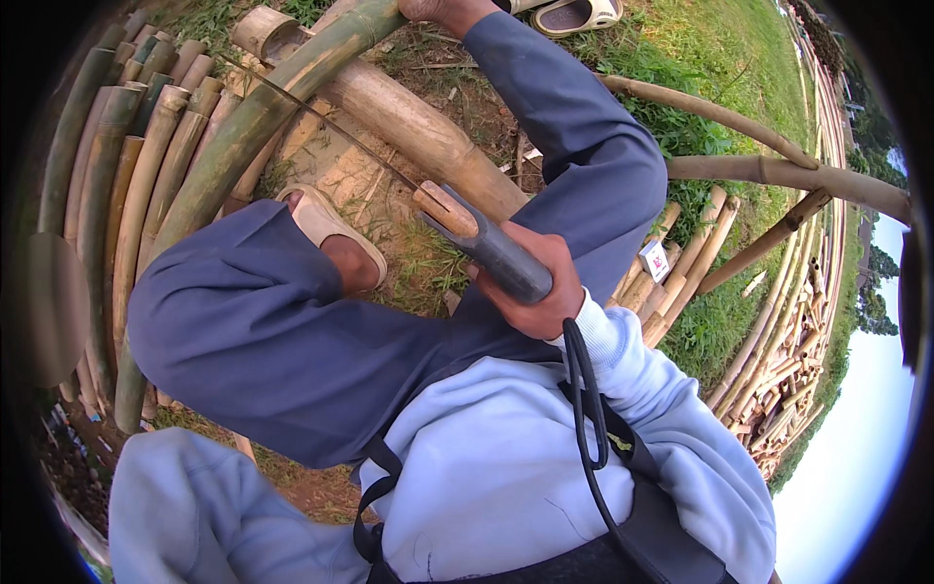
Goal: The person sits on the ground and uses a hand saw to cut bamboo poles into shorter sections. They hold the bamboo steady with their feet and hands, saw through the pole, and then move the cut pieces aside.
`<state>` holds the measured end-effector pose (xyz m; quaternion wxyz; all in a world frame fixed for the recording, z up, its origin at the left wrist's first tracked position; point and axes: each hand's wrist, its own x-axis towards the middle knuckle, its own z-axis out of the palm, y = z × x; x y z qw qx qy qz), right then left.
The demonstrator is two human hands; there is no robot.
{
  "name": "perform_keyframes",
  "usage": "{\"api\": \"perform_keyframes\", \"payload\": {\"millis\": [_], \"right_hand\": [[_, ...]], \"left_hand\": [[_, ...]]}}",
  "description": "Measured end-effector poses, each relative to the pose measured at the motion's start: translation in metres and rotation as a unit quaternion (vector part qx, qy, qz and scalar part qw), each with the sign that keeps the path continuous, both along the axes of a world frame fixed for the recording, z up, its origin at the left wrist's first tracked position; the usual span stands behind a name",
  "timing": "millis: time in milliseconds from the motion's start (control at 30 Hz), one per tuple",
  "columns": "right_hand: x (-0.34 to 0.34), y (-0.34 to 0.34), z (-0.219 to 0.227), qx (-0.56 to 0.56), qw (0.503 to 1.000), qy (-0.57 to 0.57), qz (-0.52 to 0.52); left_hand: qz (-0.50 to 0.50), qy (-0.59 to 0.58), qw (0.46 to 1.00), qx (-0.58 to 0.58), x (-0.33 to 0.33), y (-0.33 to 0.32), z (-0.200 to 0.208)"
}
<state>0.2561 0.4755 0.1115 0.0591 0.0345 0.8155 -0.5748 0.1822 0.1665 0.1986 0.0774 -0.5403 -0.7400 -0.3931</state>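
My right hand (540,284) is closed around the dark grey handle of a hand saw (452,212), with a piece of wood showing at the handle's front end. From there the thin blade runs toward the upper left and crosses a long green bamboo pole (238,141). Whether its teeth touch the pole I cannot tell. One bare foot (452,14) rests at the pole's far end. My other foot wears a beige clog (336,237) on the ground. The left sleeve (185,506) comes in at the lower left, but my left hand does not show.
A thick bamboo log (418,131) lies beneath the pole. Cut bamboo lengths (146,165) stand in a row at the left. Bamboo supports (769,173) and more cut pieces (696,253) are at the right, with a small white box (654,260) on them. A beige clog (574,15) lies on the grass.
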Motion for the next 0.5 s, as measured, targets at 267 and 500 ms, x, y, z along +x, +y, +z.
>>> {"api": "perform_keyframes", "payload": {"millis": [267,500], "right_hand": [[-0.004,-0.003,0.003,0.000,1.000,0.013,0.018],[-0.003,0.000,0.007,0.017,1.000,-0.013,0.020]], "left_hand": [[0.043,-0.014,0.999,-0.009,0.008,-0.006,-0.012],[0.039,-0.026,0.999,-0.002,0.019,-0.005,-0.022]]}}
